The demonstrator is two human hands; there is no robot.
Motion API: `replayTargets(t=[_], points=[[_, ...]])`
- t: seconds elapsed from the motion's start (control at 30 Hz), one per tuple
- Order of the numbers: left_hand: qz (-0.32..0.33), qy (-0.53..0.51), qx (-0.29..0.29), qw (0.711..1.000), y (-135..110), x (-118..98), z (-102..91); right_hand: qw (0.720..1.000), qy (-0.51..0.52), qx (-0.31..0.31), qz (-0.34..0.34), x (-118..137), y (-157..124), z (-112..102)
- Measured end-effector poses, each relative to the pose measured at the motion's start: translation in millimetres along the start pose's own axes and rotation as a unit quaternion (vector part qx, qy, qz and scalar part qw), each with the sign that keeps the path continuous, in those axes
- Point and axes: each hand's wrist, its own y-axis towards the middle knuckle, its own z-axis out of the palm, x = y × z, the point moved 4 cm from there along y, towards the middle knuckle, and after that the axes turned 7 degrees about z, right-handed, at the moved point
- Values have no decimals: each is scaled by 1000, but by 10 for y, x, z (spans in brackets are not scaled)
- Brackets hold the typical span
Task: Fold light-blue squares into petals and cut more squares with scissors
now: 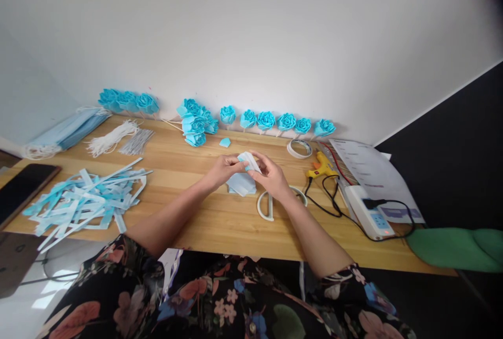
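Observation:
Both my hands hold a small folded piece of pale blue and white mask fabric [249, 161] above the middle of the table. My left hand [226, 170] pinches its left side, thumb on top. My right hand [272, 174] grips the right side, fingers curled behind it. Just below them lies a stack of pale blue fabric pieces [241, 184] on the wood. Under my right wrist are scissors with white handles [265, 207], partly hidden by the arm. A single blue petal piece [225, 142] lies beyond my hands.
Blue fabric roses [266, 120] line the wall. Left are cut strips [90, 197], white cords [112, 137], grey wires [137, 142], face masks [70, 127] and a phone [25, 189]. Right are a tape roll [299, 149], yellow glue gun [322, 165], power strip [367, 212] and paper sheet [369, 171].

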Motion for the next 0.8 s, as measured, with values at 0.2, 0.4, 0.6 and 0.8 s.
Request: replayTargets(t=[0.2,0.4,0.6,0.8], points=[[8,4,6,1000,-1,19,11,1000,7,-3,5,-62,12,-1],[-6,-12,-14,1000,-13,29,7,1000,-1,-15,13,-35,12,-8],[-2,-15,-16,1000,-15,15,21,1000,-12,-11,2,-51,7,-1],[-5,-21,-6,1000,-3,44,27,1000,-10,-16,10,-24,8,-9]])
